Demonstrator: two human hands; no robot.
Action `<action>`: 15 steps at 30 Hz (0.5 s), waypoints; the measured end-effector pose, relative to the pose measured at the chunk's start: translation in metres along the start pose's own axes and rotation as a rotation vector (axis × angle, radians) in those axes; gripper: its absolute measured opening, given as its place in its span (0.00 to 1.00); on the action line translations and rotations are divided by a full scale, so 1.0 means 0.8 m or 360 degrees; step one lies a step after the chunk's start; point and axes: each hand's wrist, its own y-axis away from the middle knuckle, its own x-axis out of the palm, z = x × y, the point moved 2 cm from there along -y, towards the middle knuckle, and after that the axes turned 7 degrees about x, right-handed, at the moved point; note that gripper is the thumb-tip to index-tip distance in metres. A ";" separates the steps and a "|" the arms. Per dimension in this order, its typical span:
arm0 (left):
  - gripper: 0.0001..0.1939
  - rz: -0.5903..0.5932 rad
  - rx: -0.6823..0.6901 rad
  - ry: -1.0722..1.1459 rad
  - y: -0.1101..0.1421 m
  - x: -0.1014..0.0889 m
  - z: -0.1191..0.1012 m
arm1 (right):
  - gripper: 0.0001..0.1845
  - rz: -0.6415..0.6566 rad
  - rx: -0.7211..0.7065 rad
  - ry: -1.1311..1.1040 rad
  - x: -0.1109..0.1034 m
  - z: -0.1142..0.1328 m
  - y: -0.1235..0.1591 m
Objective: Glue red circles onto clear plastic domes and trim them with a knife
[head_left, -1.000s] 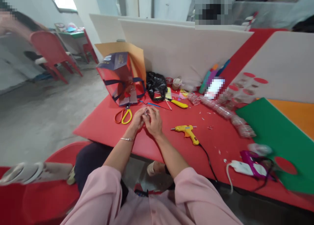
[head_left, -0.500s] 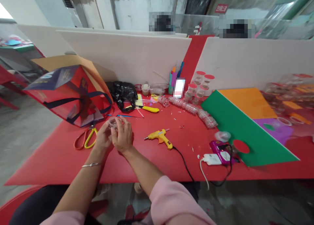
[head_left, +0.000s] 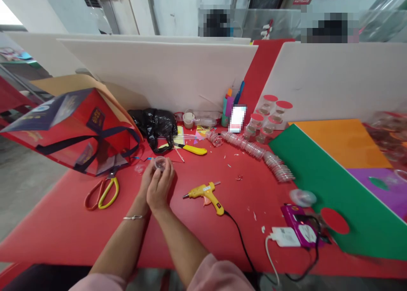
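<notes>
Both my hands meet above the red table (head_left: 63, 231). My right hand (head_left: 160, 189) is closed round a small clear plastic cup (head_left: 160, 163), held up at the fingertips. My left hand (head_left: 145, 181), with a thin bracelet at the wrist, sits just behind it and its fingers press against the same cup. A second clear cup (head_left: 139, 169) lies on the table just left of my hands. A yellow glue gun (head_left: 206, 194) lies to the right of my hands, its black cord running toward the table's near edge.
Orange and yellow scissors (head_left: 102, 192) lie left of my hands, below a tipped red gift bag (head_left: 68, 130). A black plastic bag (head_left: 155, 126), a yellow cutter (head_left: 190, 148), a row of clear cups (head_left: 257, 153), lidded jars (head_left: 269, 115), coloured foam sheets (head_left: 321, 185) and a charger (head_left: 294, 231) lie about.
The camera swung right and then closer to the table. My hands stayed together on the clear cup, which is now held a little higher and further forward.
</notes>
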 end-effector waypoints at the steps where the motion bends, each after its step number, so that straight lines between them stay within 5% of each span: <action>1: 0.16 -0.0023 0.0018 -0.0045 -0.001 -0.005 0.000 | 0.28 0.0021 0.0008 -0.0018 0.001 0.000 0.001; 9: 0.10 -0.0047 0.0256 -0.0241 0.000 -0.017 -0.004 | 0.28 0.0115 0.0138 -0.0281 -0.002 0.001 -0.001; 15: 0.13 -0.0044 0.0114 0.0193 0.010 -0.020 -0.012 | 0.33 0.0307 0.0356 -0.0695 0.003 0.002 0.001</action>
